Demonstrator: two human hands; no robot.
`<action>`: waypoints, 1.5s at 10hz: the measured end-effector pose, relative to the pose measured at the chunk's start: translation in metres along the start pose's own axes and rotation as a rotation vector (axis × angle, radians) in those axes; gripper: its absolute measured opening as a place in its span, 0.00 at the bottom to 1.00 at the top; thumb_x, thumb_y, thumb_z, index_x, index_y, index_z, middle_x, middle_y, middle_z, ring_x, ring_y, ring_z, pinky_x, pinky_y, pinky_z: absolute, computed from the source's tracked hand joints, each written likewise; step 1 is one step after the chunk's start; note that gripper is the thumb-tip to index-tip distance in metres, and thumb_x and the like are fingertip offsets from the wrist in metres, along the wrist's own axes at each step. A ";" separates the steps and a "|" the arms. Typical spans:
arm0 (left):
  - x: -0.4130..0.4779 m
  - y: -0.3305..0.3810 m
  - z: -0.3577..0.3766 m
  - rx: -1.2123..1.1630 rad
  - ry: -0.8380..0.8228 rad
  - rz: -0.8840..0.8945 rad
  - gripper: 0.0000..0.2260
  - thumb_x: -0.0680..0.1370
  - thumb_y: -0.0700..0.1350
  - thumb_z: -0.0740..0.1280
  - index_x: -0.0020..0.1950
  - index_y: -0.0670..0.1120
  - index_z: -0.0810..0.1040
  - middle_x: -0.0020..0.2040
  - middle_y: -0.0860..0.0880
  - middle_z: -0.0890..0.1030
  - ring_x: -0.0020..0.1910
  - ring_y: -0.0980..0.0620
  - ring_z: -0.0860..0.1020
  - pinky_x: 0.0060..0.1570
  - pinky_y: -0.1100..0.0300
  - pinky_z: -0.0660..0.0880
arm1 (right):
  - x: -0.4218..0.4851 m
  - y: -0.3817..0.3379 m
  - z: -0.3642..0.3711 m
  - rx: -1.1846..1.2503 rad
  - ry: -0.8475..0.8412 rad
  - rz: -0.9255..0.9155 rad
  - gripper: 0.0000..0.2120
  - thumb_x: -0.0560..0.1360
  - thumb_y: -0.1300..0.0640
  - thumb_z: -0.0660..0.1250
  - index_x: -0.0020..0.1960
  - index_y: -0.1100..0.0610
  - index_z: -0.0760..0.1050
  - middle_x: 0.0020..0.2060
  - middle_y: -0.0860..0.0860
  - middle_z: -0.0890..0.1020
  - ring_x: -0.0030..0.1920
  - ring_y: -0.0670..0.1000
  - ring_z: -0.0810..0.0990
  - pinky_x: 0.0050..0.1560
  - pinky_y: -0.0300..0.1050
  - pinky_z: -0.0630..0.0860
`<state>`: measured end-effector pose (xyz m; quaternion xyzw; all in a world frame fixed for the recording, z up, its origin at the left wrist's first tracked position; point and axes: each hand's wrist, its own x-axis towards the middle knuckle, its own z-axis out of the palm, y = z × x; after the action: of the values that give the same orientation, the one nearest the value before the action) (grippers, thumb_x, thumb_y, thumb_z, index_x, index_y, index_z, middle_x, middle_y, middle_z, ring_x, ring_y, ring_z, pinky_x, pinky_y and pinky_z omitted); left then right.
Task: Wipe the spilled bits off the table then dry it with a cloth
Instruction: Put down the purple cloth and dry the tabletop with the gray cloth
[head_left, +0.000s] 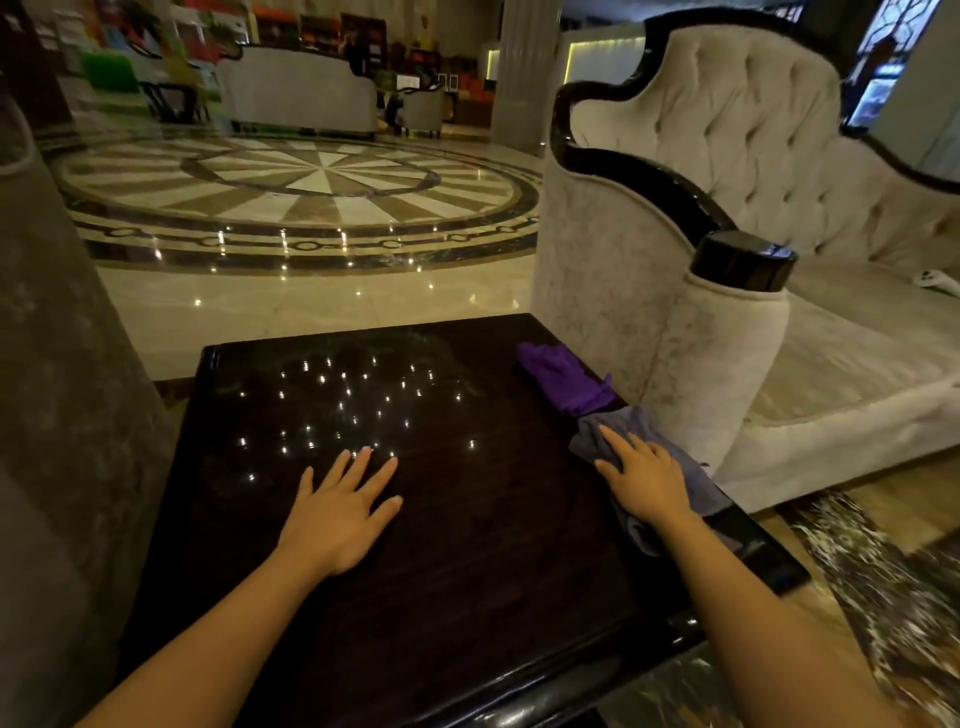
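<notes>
A dark glossy wooden table (467, 571) fills the lower middle of the head view. My left hand (340, 512) lies flat on its top, fingers spread, holding nothing. My right hand (647, 480) presses palm-down on a grey-blue cloth (592, 434) at the table's right edge. Just beyond it lies a bright purple cloth (563, 376), near the far right corner. Small bright specks on the far half of the tabletop look like reflected ceiling lights; I cannot pick out spilled bits among them. A faint dusty smear shows near the far edge.
A cream tufted sofa (753, 171) with a dark-capped armrest (740, 265) stands close against the table's right side. Grey upholstery (57, 415) rises along the left. Polished patterned marble floor (301, 187) stretches beyond the table, with more sofas far back.
</notes>
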<state>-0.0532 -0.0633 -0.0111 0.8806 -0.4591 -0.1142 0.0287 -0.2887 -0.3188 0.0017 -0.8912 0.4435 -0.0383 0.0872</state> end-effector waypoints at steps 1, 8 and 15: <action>-0.001 0.000 -0.002 -0.014 -0.008 0.004 0.25 0.79 0.61 0.45 0.74 0.58 0.42 0.77 0.51 0.41 0.76 0.50 0.39 0.73 0.44 0.39 | 0.002 0.000 0.001 0.050 0.070 -0.007 0.22 0.79 0.49 0.55 0.71 0.51 0.57 0.70 0.53 0.68 0.67 0.59 0.67 0.66 0.54 0.65; -0.059 -0.026 -0.015 0.026 0.268 -0.193 0.24 0.80 0.57 0.50 0.75 0.56 0.50 0.77 0.45 0.54 0.75 0.45 0.53 0.71 0.46 0.55 | -0.047 -0.071 0.013 0.133 -0.018 -0.365 0.19 0.78 0.51 0.56 0.69 0.44 0.62 0.71 0.47 0.66 0.64 0.56 0.66 0.63 0.48 0.61; -0.116 -0.048 -0.003 -0.074 0.175 -0.276 0.23 0.80 0.57 0.49 0.75 0.54 0.53 0.77 0.44 0.52 0.75 0.44 0.52 0.71 0.48 0.57 | -0.222 -0.139 0.025 0.205 -0.153 -0.847 0.16 0.78 0.54 0.57 0.64 0.44 0.69 0.68 0.48 0.69 0.59 0.56 0.66 0.58 0.46 0.54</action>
<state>-0.0779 0.0594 0.0045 0.9403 -0.3247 -0.0567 0.0852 -0.3106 -0.0568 0.0053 -0.9814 0.0253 -0.0486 0.1843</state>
